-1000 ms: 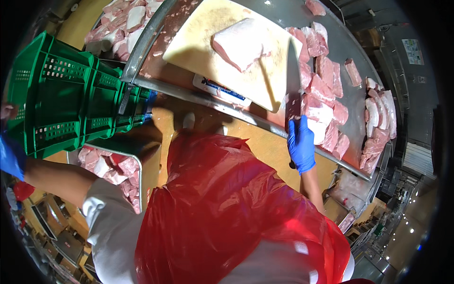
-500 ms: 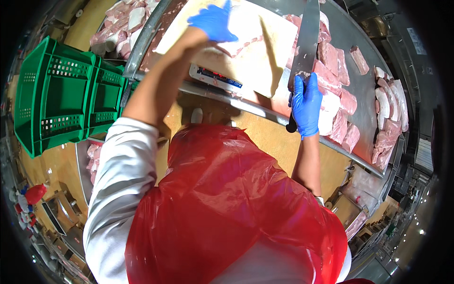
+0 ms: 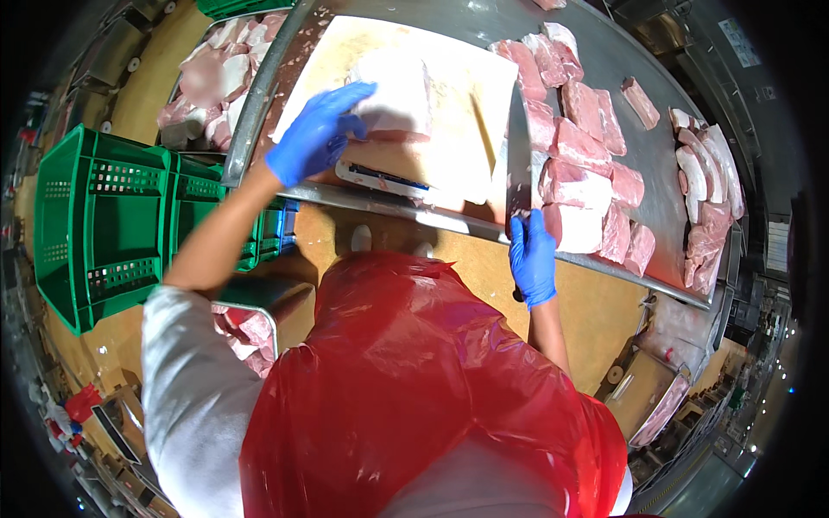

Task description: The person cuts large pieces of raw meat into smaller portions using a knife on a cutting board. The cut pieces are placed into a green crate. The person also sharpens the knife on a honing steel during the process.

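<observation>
A pale slab of meat [image 3: 399, 97] lies on the white cutting board [image 3: 466, 65], its fatty top glaring in the light. My left hand [image 3: 315, 138], in a blue glove, reaches over the slab's left edge with its fingers stretched apart; whether they touch it I cannot tell. Beyond the board's right edge, my right hand [image 3: 534, 257], also gloved in blue, grips a long knife [image 3: 518, 151] by its dark handle. The wide blade points away from me, between the board and rows of cut meat blocks [image 3: 577, 186].
A small device with a dark display [image 3: 380, 180] sits at the board's near edge. The steel table [image 3: 639, 60] carries more meat strips [image 3: 710, 177] at the far right. Green crates [image 3: 60, 233] stand on the left, with meat trays [image 3: 246, 332] near them.
My left hand has come back toward me and left, uncovering the slab. My right hand and the knife have shifted slightly left and nearer. The whole view has shifted too.
</observation>
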Demonstrator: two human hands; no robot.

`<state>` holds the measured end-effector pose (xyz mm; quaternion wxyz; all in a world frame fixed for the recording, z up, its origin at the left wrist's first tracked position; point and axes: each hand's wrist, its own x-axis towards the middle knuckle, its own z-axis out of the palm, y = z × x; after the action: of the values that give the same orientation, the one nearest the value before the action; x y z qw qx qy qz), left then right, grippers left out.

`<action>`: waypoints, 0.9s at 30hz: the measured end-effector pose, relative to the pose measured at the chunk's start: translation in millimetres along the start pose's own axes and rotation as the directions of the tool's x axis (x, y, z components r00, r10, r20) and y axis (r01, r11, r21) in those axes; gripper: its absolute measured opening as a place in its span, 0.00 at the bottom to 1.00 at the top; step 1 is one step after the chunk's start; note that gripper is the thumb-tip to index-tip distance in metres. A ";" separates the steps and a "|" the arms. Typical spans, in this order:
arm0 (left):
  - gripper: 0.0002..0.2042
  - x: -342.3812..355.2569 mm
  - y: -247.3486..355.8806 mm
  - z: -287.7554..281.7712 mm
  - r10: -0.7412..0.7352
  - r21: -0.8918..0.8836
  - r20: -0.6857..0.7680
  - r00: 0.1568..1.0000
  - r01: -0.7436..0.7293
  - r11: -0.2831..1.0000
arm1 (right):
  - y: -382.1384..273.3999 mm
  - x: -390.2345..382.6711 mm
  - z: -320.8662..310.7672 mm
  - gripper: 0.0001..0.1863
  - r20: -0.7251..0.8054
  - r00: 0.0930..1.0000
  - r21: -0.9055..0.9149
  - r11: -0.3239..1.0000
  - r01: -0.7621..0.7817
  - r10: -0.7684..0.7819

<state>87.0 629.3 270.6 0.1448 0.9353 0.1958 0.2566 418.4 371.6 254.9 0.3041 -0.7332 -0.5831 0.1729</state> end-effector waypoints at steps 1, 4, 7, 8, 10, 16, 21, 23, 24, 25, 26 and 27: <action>0.25 -16.5 5.7 5.2 -0.141 -0.112 -0.098 0.985 0.130 0.985 | -6.0 -1.5 5.8 0.08 0.001 1.000 -0.004 1.000 0.028 -0.028; 0.22 -46.6 37.7 36.4 -0.514 -0.337 -0.309 0.800 0.413 0.846 | -36.4 10.1 27.6 0.08 0.068 0.987 -0.062 0.987 0.149 -0.145; 0.16 -33.3 51.2 58.1 -0.441 -0.153 -0.478 0.759 0.423 0.893 | -80.0 41.5 61.5 0.08 0.098 0.961 -0.157 0.949 0.272 -0.259; 0.13 -32.8 45.9 62.5 -0.480 -0.177 -0.498 0.722 0.458 0.871 | -93.9 54.0 73.1 0.09 0.124 0.947 -0.137 0.940 0.311 -0.296; 0.09 -28.9 36.1 78.2 -0.539 -0.227 -0.527 0.657 0.502 0.835 | -109.3 79.0 95.0 0.10 0.132 0.923 -0.164 0.910 0.380 -0.361; 0.06 -37.9 30.8 90.8 -0.446 -0.217 -0.675 0.587 0.420 0.881 | -165.9 114.9 119.0 0.10 0.136 0.880 -0.176 0.863 0.473 -0.455; 0.06 -43.1 29.5 83.6 -0.517 -0.240 -0.602 0.608 0.480 0.844 | -117.8 82.1 96.1 0.11 0.426 0.866 -0.358 0.830 0.428 -0.262; 0.06 -53.8 27.1 77.0 -0.583 -0.277 -0.556 0.593 0.529 0.802 | -102.9 62.4 51.4 0.10 0.524 0.832 -0.464 0.759 0.457 -0.182; 0.06 -60.0 23.3 73.0 -0.574 -0.288 -0.603 0.554 0.519 0.805 | -98.4 56.2 29.5 0.09 0.552 0.828 -0.560 0.692 0.455 -0.098; 0.07 -65.4 17.9 69.6 -0.560 -0.298 -0.647 0.516 0.506 0.810 | -93.5 53.2 7.3 0.09 0.583 0.807 -0.573 0.657 0.490 -0.095; 0.07 -70.8 13.6 65.3 -0.544 -0.302 -0.691 0.475 0.494 0.815 | -89.2 53.4 -9.6 0.10 0.613 0.784 -0.580 0.621 0.528 -0.094; 0.08 -75.5 13.7 59.2 -0.517 -0.186 -0.693 0.503 0.568 0.802 | -91.5 54.9 -21.9 0.09 0.583 0.804 -0.572 0.646 0.505 -0.112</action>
<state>63.0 573.9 194.8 0.0993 0.6542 0.5269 0.5335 377.3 431.3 336.2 -0.1344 -0.6058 -0.7816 0.0630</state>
